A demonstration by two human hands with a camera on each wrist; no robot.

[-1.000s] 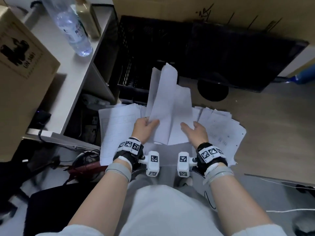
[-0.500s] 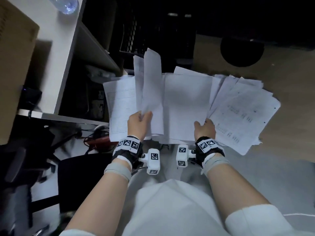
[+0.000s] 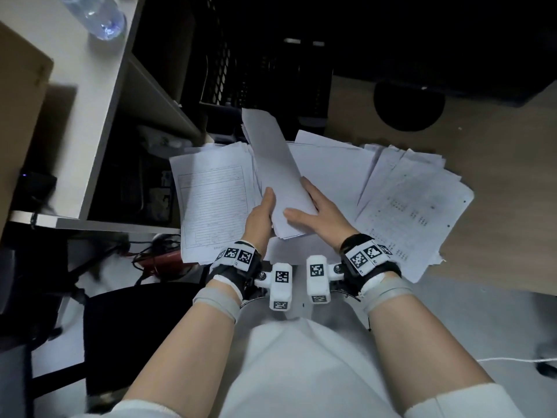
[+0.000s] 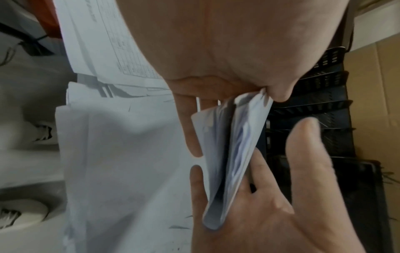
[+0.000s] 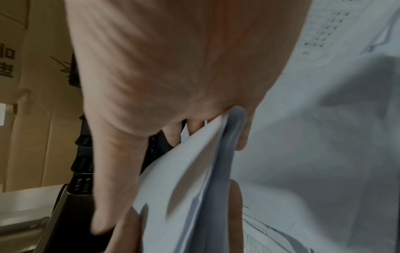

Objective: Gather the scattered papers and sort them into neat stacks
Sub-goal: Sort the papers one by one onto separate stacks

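Head view: my left hand (image 3: 261, 218) and right hand (image 3: 316, 214) together grip a thin, bowed sheaf (image 3: 278, 176) of smooth white sheets, tilted up over the spread papers (image 3: 410, 206) on the wooden floor (image 3: 497, 152). A ruled form (image 3: 211, 206) lies flat to the left, beside a black perforated tray (image 3: 265, 76).

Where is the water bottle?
In the head view the water bottle stands far left at the top, on the white desk, beside the cardboard box.
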